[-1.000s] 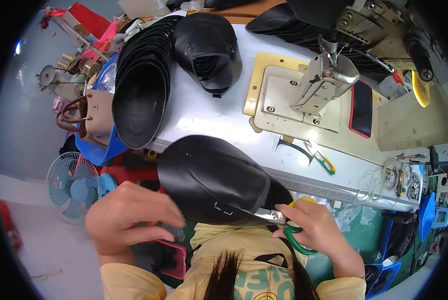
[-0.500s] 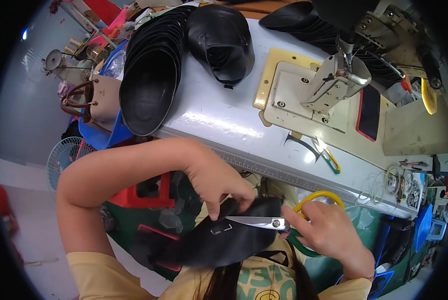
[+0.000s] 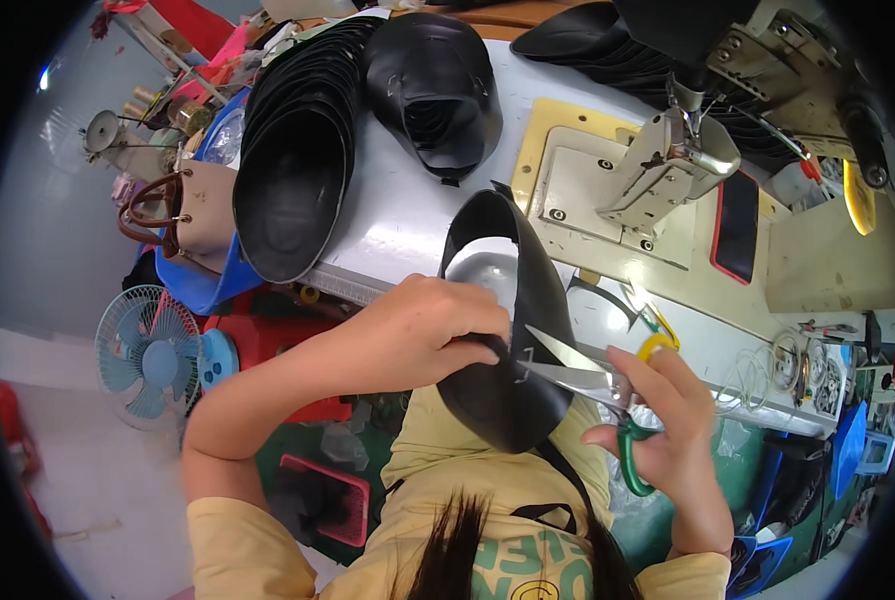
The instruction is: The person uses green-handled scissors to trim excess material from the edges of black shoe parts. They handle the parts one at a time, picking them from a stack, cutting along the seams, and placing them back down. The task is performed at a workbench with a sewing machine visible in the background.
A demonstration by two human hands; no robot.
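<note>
My left hand (image 3: 438,325) pinches a black leather-like shoe upper (image 3: 503,420), which is bent into a loop and held in front of the table edge. Its thumb lies on the outer side, with the other fingers partly hidden behind the rim. In my right hand (image 3: 673,415) are scissors (image 3: 603,385) with one yellow and one green handle. The blades stand apart and point left, over a small white thread mark on the upper's side. Whether they touch it, I cannot tell. Through the loop, the white tabletop (image 3: 393,215) shows.
A long row of nested black uppers (image 3: 293,200) and a smaller stack (image 3: 433,75) lie on the table. A sewing machine (image 3: 658,185), a phone (image 3: 736,230) and small snips (image 3: 660,325) are at right. A handbag (image 3: 208,205), fan (image 3: 160,362) and red basket (image 3: 358,500) are at left.
The upper has been raised from near my lap toward the table edge and turned so its loop faces up. The scissors' blades, closed before, are now spread. Both hands have shifted with them.
</note>
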